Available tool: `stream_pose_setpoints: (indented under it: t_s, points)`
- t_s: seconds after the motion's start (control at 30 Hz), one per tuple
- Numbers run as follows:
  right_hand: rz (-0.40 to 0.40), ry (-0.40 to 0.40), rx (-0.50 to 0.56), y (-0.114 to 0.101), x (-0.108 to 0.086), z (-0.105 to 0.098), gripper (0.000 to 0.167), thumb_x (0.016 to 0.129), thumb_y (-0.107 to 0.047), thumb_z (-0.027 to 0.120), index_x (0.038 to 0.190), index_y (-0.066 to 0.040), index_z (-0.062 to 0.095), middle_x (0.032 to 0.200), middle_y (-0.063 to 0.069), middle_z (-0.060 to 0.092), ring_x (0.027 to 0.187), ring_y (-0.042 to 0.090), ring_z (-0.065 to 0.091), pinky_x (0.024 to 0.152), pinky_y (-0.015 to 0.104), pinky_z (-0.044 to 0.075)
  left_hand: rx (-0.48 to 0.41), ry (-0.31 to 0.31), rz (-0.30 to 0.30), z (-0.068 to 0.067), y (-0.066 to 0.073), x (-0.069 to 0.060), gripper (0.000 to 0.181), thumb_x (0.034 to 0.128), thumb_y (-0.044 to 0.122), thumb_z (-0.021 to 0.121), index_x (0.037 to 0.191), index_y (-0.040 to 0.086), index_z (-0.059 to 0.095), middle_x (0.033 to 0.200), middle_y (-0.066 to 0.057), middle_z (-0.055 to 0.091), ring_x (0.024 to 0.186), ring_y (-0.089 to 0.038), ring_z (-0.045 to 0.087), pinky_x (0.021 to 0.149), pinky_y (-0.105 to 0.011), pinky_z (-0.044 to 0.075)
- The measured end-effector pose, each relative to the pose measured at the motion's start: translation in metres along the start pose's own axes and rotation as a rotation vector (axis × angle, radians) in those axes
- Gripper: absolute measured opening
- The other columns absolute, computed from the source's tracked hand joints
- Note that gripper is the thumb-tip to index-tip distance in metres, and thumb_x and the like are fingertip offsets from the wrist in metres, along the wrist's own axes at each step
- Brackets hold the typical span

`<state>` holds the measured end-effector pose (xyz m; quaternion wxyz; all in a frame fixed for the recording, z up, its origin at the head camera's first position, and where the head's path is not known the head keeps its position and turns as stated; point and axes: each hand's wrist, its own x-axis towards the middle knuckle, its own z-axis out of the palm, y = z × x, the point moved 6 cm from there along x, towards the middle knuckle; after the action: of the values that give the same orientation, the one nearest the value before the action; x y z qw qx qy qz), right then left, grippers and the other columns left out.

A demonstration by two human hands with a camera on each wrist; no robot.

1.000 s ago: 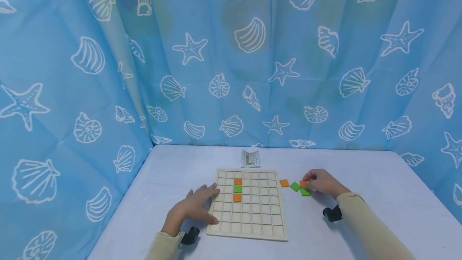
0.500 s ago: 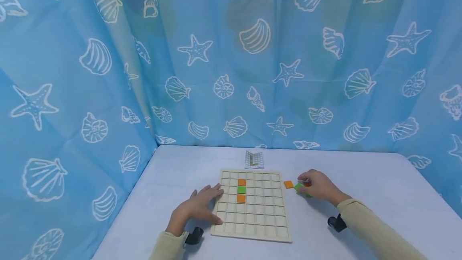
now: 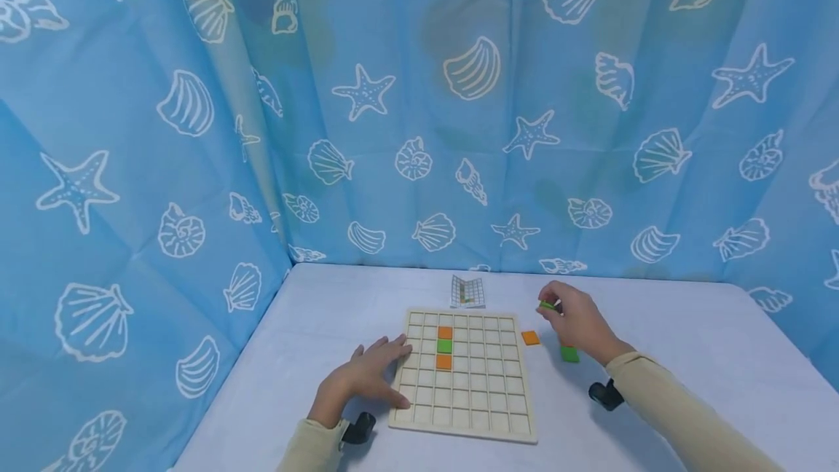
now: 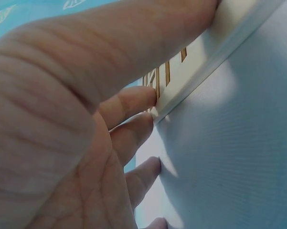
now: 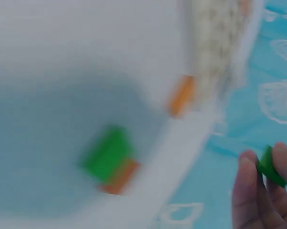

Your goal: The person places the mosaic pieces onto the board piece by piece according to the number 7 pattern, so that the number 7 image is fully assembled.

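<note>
A wooden grid board (image 3: 465,399) lies on the table, with two orange tiles and one green tile (image 3: 444,346) in a column in its cells. My left hand (image 3: 368,376) rests on the board's left edge, thumb and fingertips touching the rim, fingers spread. Right of the board my right hand (image 3: 580,317) is raised and pinches a green tile (image 5: 272,168) between thumb and fingers. Under that hand lie another green tile (image 3: 569,354) and an orange tile (image 5: 122,177) against it, blurred in the right wrist view. One orange tile (image 3: 530,338) sits beside the board's right edge.
A small folded pattern card (image 3: 467,293) with a printed grid stands behind the board. White cloth (image 3: 682,355) covers the table. A blue shell-print curtain (image 3: 406,115) hangs behind and at the left.
My right hand has taken hold of a green tile from the loose tiles and lifted it up and away from me. The left hand stays on the board. The head view has shifted slightly.
</note>
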<state>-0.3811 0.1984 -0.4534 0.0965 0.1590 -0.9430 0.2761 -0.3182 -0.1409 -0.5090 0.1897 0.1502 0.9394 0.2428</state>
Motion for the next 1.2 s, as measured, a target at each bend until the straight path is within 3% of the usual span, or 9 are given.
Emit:
stream_pose_setpoints:
  t_s: [0.2, 0.43, 0.63, 0.73, 0.93, 1.07, 1.2]
  points:
    - [-0.007, -0.026, 0.093, -0.031, 0.017, -0.017, 0.019, 0.092, -0.012, 0.069, 0.108, -0.006, 0.064, 0.096, 0.01, 0.067, 0.069, 0.013, 0.065, 0.062, 0.027, 0.056, 0.004, -0.009, 0.008, -0.001, -0.002, 0.002, 0.093, 0.0713, 0.039, 0.088, 0.15, 0.016, 0.043, 0.163, -0.005, 0.028, 0.152, -0.036, 0.017, 0.119, -0.069, 0.007]
    - [-0.003, -0.051, 0.175, -0.052, 0.025, -0.003, 0.016, 0.093, -0.012, 0.067, 0.109, -0.006, 0.065, 0.098, 0.01, 0.068, 0.071, 0.014, 0.066, 0.063, 0.028, 0.055, -0.003, 0.002, 0.057, -0.001, -0.003, 0.002, 0.095, 0.0696, 0.041, 0.088, 0.149, 0.013, 0.044, 0.163, -0.007, 0.029, 0.151, -0.039, 0.019, 0.117, -0.072, 0.008]
    - [-0.014, -0.011, 0.176, -0.072, 0.031, 0.012, 0.017, 0.093, -0.011, 0.067, 0.109, -0.006, 0.067, 0.102, 0.008, 0.07, 0.083, 0.017, 0.066, 0.07, 0.033, 0.057, 0.007, 0.004, 0.021, 0.0, -0.002, 0.003, 0.095, 0.0688, 0.041, 0.088, 0.148, 0.014, 0.045, 0.163, -0.007, 0.03, 0.151, -0.038, 0.019, 0.118, -0.071, 0.008]
    - [-0.034, -0.006, 0.172, -0.085, 0.032, 0.023, 0.015, 0.09, -0.013, 0.071, 0.105, -0.008, 0.07, 0.096, 0.004, 0.071, 0.082, 0.015, 0.064, 0.071, 0.031, 0.056, 0.009, 0.01, 0.007, -0.001, 0.0, 0.003, 0.095, 0.0683, 0.04, 0.089, 0.148, 0.014, 0.045, 0.162, -0.007, 0.031, 0.151, -0.038, 0.019, 0.118, -0.07, 0.008]
    - [-0.038, -0.044, 0.277, -0.103, 0.026, 0.055, 0.011, 0.087, -0.012, 0.075, 0.098, -0.011, 0.071, 0.087, -0.001, 0.068, 0.076, 0.009, 0.061, 0.067, 0.025, 0.053, 0.022, 0.015, 0.011, -0.001, -0.001, 0.002, 0.094, 0.0689, 0.04, 0.089, 0.148, 0.014, 0.045, 0.162, -0.007, 0.031, 0.151, -0.038, 0.019, 0.118, -0.07, 0.009]
    - [-0.029, -0.097, 0.329, -0.107, 0.017, 0.079, 0.01, 0.088, -0.01, 0.073, 0.097, -0.011, 0.07, 0.088, -0.002, 0.067, 0.077, 0.009, 0.062, 0.067, 0.024, 0.054, 0.036, 0.014, 0.016, -0.001, 0.0, 0.002, 0.094, 0.0692, 0.041, 0.088, 0.148, 0.015, 0.045, 0.162, -0.006, 0.031, 0.151, -0.038, 0.02, 0.118, -0.07, 0.01]
    - [-0.072, -0.163, 0.324, -0.109, 0.005, 0.102, 0.008, 0.089, -0.009, 0.071, 0.096, -0.01, 0.069, 0.087, -0.002, 0.067, 0.077, 0.008, 0.063, 0.068, 0.023, 0.055, 0.04, 0.012, 0.011, 0.0, -0.001, 0.002, 0.094, 0.0696, 0.043, 0.088, 0.149, 0.016, 0.045, 0.162, -0.005, 0.031, 0.151, -0.037, 0.02, 0.118, -0.07, 0.01]
